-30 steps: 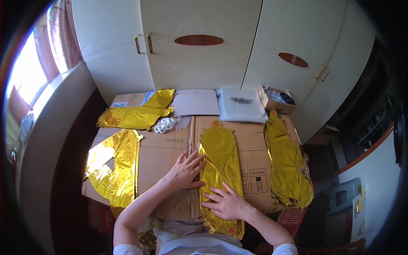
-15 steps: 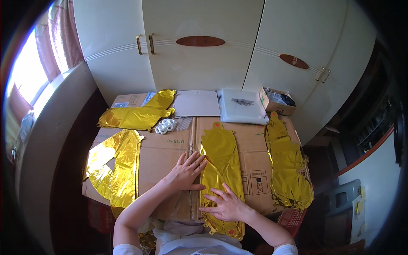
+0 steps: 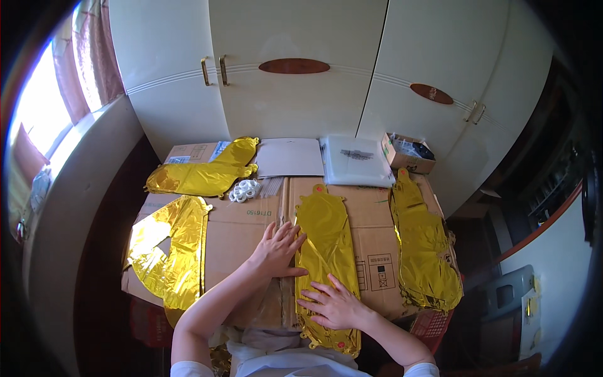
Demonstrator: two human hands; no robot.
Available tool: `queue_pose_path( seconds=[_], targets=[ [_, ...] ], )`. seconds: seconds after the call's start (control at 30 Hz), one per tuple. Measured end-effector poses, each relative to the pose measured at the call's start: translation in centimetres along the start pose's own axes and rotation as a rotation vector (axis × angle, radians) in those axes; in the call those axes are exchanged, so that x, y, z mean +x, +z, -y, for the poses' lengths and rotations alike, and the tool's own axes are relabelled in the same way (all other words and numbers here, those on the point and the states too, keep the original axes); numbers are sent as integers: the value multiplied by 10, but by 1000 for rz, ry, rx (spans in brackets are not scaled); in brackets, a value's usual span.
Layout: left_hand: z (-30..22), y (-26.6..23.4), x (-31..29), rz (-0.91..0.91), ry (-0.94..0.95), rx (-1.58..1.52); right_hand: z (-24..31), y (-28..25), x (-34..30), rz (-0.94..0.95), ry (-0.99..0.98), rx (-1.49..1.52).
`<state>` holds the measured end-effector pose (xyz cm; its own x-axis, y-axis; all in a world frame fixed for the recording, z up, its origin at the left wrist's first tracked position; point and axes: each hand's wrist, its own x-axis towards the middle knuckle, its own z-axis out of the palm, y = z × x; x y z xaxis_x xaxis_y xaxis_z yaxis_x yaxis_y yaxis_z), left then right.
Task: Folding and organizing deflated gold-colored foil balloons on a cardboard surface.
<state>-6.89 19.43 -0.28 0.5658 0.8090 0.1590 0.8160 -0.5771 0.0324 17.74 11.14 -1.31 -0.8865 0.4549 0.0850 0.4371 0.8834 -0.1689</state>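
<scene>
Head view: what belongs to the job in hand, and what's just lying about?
In use:
- middle gold foil balloon, touched by left hand and right hand
- cardboard beneath it

Apparently just lying about:
- left gold foil balloon
- right gold foil balloon
- far gold foil balloon
- white rolls
- clear plastic sleeves
- small cardboard box

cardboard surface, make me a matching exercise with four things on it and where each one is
1. white rings
2. clear plastic stack
3. small box
4. middle gold foil

A. at the far right corner
B. between the pale sheet and the small box
C. touched by the left hand and right hand
D. heaped, left of centre

Pairs: 1-D, 2-B, 3-A, 4-C
</scene>
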Motion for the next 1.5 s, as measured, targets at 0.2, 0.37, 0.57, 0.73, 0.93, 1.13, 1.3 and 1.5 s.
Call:
queue_pose_path(
  seconds=[0.2,0.37,0.57,0.73,0.93,1.13,1.3,1.5],
  targets=[
    [0,3,1,-27,11,48,-12,-10,0,-81,29,142],
    [2,8,-2,-55,15,68,-48,-25,3,-161,173,35],
    [2,10,0,-50,14,90,-76,-10,7,-209,269,1],
    [1,10,0,-31,8,99,-74,-3,7,-206,296,-6],
    [0,7,0,-3,-13,88,-73,-4,7,-200,302,4],
    [1,6,0,-3,-6,84,-74,-3,7,-209,301,6],
    [0,6,-1,-10,-12,81,-74,-2,7,-210,302,8],
    [0,5,-1,-8,-1,95,-74,-1,7,-208,308,12]
  ],
)
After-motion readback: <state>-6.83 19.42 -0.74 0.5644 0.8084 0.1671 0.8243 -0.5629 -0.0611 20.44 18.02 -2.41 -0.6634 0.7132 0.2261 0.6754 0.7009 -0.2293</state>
